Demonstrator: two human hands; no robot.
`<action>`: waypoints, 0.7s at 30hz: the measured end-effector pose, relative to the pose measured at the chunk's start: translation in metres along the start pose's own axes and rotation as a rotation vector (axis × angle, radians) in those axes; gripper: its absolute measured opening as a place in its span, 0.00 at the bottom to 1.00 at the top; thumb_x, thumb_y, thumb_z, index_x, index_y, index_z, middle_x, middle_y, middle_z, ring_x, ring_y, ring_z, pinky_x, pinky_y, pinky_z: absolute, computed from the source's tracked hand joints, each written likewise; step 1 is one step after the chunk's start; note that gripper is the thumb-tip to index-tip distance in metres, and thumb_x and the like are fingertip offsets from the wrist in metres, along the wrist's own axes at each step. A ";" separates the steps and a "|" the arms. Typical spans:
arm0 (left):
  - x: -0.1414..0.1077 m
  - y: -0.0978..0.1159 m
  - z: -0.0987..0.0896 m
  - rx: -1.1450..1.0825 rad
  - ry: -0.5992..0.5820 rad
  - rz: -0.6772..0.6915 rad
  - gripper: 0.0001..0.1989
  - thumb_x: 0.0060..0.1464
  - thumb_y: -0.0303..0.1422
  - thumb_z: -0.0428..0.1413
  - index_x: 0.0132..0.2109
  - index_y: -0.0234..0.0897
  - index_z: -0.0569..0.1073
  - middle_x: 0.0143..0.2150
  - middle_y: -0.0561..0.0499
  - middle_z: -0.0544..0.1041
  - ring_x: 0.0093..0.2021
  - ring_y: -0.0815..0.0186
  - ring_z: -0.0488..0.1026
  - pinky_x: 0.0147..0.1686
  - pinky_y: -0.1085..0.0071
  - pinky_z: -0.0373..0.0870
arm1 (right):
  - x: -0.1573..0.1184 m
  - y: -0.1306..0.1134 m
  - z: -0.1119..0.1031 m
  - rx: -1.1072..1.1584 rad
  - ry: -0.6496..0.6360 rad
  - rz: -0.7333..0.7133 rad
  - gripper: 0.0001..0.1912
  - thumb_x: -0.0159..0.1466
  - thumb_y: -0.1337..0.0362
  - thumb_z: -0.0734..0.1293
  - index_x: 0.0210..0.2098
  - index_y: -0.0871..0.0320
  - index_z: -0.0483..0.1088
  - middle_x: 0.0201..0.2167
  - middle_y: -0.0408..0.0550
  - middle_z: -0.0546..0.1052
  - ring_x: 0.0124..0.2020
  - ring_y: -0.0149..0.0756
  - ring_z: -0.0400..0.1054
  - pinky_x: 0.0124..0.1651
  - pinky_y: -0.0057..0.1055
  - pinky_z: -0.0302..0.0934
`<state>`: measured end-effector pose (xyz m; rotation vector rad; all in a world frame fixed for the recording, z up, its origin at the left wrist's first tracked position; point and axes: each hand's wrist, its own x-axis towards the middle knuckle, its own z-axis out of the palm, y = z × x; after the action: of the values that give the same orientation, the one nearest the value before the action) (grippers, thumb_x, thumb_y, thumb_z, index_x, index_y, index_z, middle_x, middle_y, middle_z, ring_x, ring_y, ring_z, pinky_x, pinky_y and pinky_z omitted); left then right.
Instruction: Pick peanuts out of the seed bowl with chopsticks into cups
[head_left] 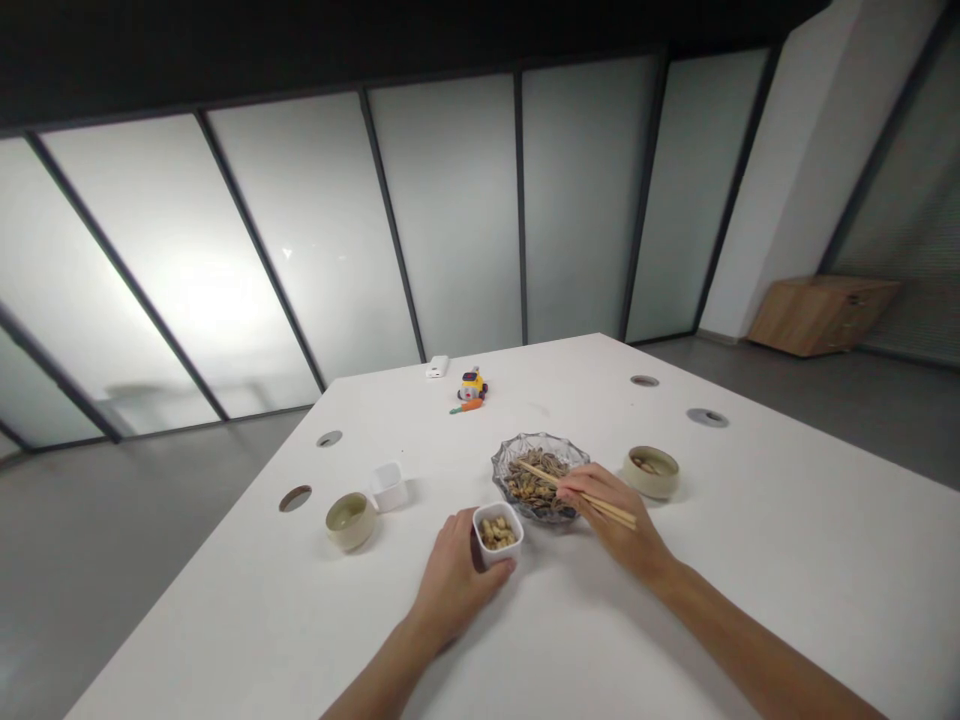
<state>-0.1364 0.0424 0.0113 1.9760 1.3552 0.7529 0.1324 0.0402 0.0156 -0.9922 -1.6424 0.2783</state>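
My left hand [457, 570] is wrapped round a small white square cup [498, 557] with several pale peanut-like pieces [496, 532] in it. In my right hand [611, 515] is a pair of wooden chopsticks [611, 511], pointing left. Their tips reach into a clear glass bowl [504, 458], among brown, dry, stringy bits [536, 478] with some yellowish pieces. Whether the tips pinch anything is too small to tell. The bowl stands just behind the cup and to its right.
Right of the bowl sits a beige ceramic bowl [651, 473] with something small inside. To the left are another beige bowl [350, 522] and a white square cup [388, 487]. Farther back lie a toy carrot [468, 407], a yellow toy vehicle [472, 384] and a white device [437, 367]. Holes [295, 498] pierce the white table [585, 640].
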 end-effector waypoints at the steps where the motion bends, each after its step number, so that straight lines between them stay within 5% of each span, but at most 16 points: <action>1: 0.000 0.000 0.000 -0.004 0.002 0.000 0.21 0.52 0.34 0.64 0.54 0.40 0.74 0.52 0.46 0.77 0.52 0.54 0.73 0.55 0.60 0.67 | 0.000 -0.001 0.000 -0.003 0.008 -0.003 0.16 0.73 0.51 0.68 0.38 0.53 0.82 0.38 0.50 0.80 0.37 0.41 0.76 0.41 0.36 0.73; 7: -0.001 0.003 -0.001 -0.032 0.005 0.003 0.21 0.52 0.33 0.64 0.54 0.40 0.75 0.52 0.46 0.77 0.53 0.54 0.73 0.56 0.60 0.67 | 0.005 -0.006 -0.003 0.006 0.152 0.075 0.16 0.72 0.48 0.70 0.36 0.52 0.82 0.35 0.50 0.82 0.37 0.43 0.78 0.42 0.40 0.76; 14: -0.001 0.006 -0.003 -0.004 -0.006 -0.007 0.21 0.52 0.35 0.65 0.53 0.40 0.75 0.52 0.46 0.77 0.52 0.54 0.72 0.55 0.60 0.67 | 0.011 -0.012 -0.016 0.612 0.299 0.287 0.13 0.69 0.48 0.74 0.36 0.49 0.80 0.36 0.44 0.84 0.41 0.43 0.83 0.50 0.49 0.82; 21: -0.001 0.002 -0.002 -0.037 -0.009 -0.006 0.23 0.51 0.34 0.65 0.55 0.41 0.75 0.53 0.47 0.77 0.54 0.53 0.72 0.56 0.60 0.66 | 0.014 -0.040 -0.027 0.902 0.376 0.452 0.13 0.59 0.50 0.82 0.32 0.50 0.81 0.34 0.41 0.83 0.38 0.38 0.83 0.43 0.34 0.83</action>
<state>-0.1367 0.0411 0.0144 1.9442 1.3319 0.7597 0.1385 0.0172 0.0595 -0.6316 -0.7748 0.9728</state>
